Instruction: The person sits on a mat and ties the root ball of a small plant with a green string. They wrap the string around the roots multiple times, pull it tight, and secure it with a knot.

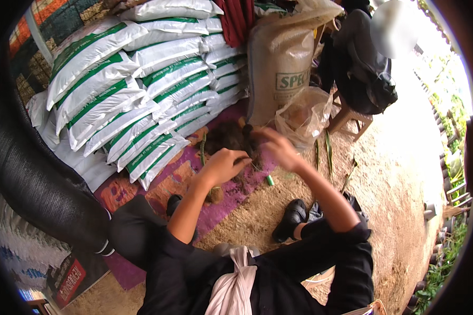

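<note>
On the purple sheet lies a dark, blurred heap of soil or fibre. My left hand is at the near side of the heap, its fingers curled; whether they pinch something cannot be told. Blurred by motion, my right hand is to the right of the heap, beside a clear plastic bag, and its fingertips are near a small dark lump. A round brownish lump rests below my left wrist, and a long green leaf stands left of the heap. A small green cylinder lies at the sheet's edge.
Stacked white and green sacks fill the upper left. A large woven sack stands behind the plastic bag. To the right are a brown stool with a black bag on it and long leaves on the ground. A black roll lies left.
</note>
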Motion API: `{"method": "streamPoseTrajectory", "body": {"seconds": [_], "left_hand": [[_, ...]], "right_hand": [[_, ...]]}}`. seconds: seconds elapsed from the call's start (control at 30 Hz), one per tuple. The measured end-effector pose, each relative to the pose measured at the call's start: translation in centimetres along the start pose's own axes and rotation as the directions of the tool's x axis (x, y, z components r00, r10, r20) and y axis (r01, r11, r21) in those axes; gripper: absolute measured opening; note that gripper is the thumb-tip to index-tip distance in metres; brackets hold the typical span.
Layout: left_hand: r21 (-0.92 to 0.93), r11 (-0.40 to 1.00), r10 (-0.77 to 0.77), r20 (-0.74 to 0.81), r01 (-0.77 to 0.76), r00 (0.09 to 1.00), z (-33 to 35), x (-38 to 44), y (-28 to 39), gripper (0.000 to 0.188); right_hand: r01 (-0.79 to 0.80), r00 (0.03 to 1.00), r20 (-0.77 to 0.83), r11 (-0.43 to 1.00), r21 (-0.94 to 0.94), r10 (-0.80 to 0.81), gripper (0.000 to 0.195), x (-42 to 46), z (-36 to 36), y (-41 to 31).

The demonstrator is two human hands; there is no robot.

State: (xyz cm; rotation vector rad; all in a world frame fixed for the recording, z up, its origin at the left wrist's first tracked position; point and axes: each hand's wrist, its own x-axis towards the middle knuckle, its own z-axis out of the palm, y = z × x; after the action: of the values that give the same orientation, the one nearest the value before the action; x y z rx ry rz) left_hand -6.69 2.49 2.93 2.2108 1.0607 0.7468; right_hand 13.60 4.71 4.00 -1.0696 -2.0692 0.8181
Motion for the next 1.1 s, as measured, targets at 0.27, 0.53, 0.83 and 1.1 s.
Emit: {"method": "streamPoseTrajectory", "body": {"seconds": [0.27,0.53,0.83,1.1], "left_hand": [[-0.041,0.954,-0.299,-0.115,0.296,0.947,1.1,-3.6,-8.6,0.028],[-0.196,0.737,-0.674,-0.283,0.647,0.682,7.6,-11.0,-21.8,0.036],[-0.230,0.240,-0.965,0.050,0.943,0.257,18.5,-14.5,-23.7,0.101],[-0.394,0.302,-0.943,-0.260,0.868,0.210,21.6,-11.9,-23.3,0.100]], "right_hand": [[-0.323,0.946,0.112,0.917,0.234,0.304,0.021,-0.6,11.5,6.1],[-0.489,0.820,0.020,0.682,0.543,0.572,0.014,-2.4,11.1,8.9],[-0.438,0.731,0.027,0.439,0.784,0.682,0.008,-4.1,7.3,11.3],[-0.463,0.724,-0.003,0.489,0.739,0.689,0.013,-3.7,6.4,10.8]]}}
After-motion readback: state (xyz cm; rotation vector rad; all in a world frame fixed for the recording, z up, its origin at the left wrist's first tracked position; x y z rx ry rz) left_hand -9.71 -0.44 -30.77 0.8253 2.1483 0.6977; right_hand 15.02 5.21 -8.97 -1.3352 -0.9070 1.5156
